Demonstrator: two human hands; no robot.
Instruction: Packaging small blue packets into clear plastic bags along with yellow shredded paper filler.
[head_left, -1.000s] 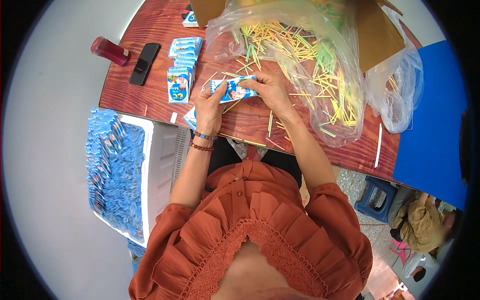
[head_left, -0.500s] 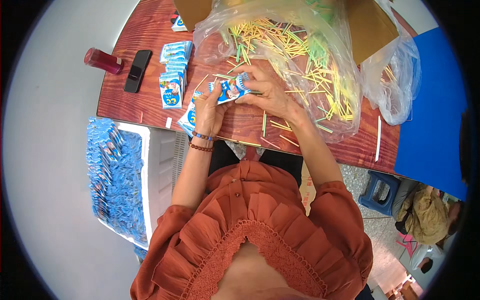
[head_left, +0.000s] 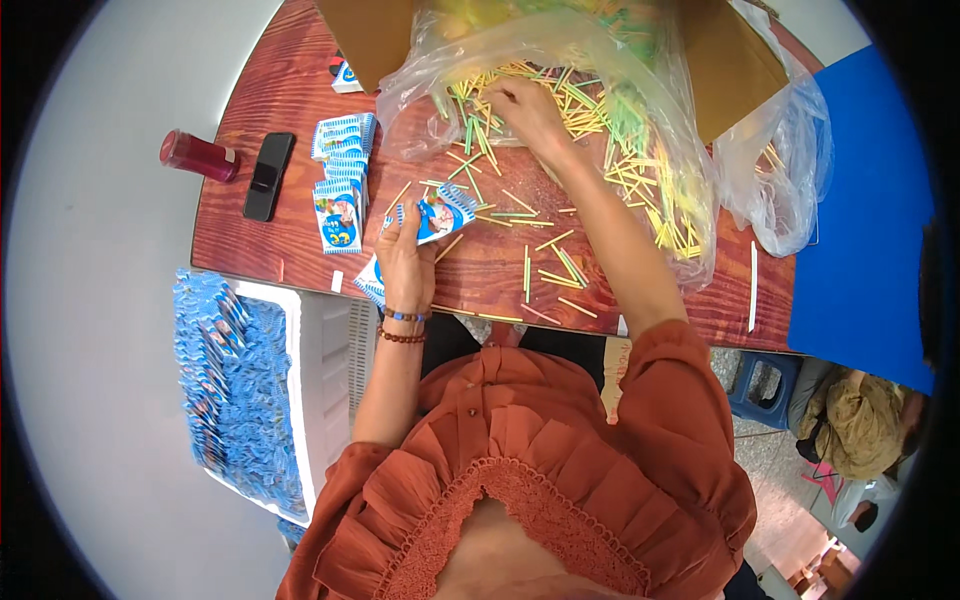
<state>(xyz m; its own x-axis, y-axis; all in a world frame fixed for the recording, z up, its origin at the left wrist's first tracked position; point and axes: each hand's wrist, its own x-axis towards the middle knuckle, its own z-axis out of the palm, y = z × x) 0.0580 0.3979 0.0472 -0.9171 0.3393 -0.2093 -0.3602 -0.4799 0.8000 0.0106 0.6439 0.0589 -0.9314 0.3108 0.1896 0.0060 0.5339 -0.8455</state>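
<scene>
One blue-and-white packet [head_left: 447, 212] is gripped in your left hand [head_left: 404, 258], over the table [head_left: 285, 238]; your right hand [head_left: 525, 110] is among yellow and green sticks [head_left: 583, 118], too many to count, its grip I can't tell! Further left, one row of packets [head_left: 342, 185], one black smartphone [head_left: 268, 177], one red bottle [head_left: 200, 156].

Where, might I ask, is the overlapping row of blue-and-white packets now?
In the head view, the packet row lies on the left part of the red wood-grain table, right of the black smartphone and up-left of the left hand.
</scene>
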